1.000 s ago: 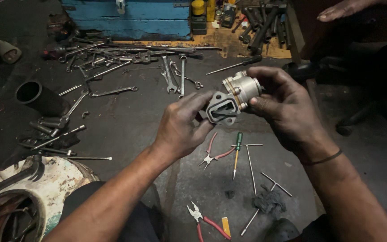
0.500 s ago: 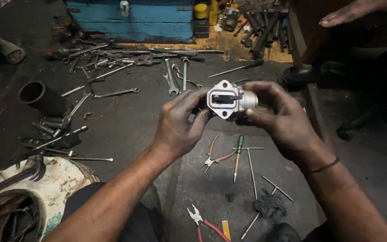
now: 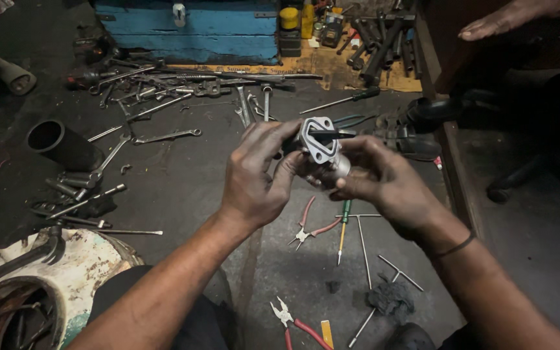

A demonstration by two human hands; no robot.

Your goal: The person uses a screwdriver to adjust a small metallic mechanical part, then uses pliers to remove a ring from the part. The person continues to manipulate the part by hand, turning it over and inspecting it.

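We see the left hand (image 3: 254, 181) and the right hand (image 3: 384, 185) both grasping a small grey metal part (image 3: 319, 144) with a flat flange, lifted above the middle of the dark floor (image 3: 183, 188). At the floor's far edge a blue toolbox (image 3: 186, 29) stands beside a yellow-capped container (image 3: 289, 26) on an orange printed sheet (image 3: 332, 68). Spanners (image 3: 163, 137) crowd the far left; a black pipe (image 3: 63, 144) lies toward the left edge. Red-handled pliers (image 3: 309, 227) and a green screwdriver (image 3: 343, 227) lie just below the hands, with bare floor between them and the near edge. Another person's hand (image 3: 513, 18) rests at the far right corner
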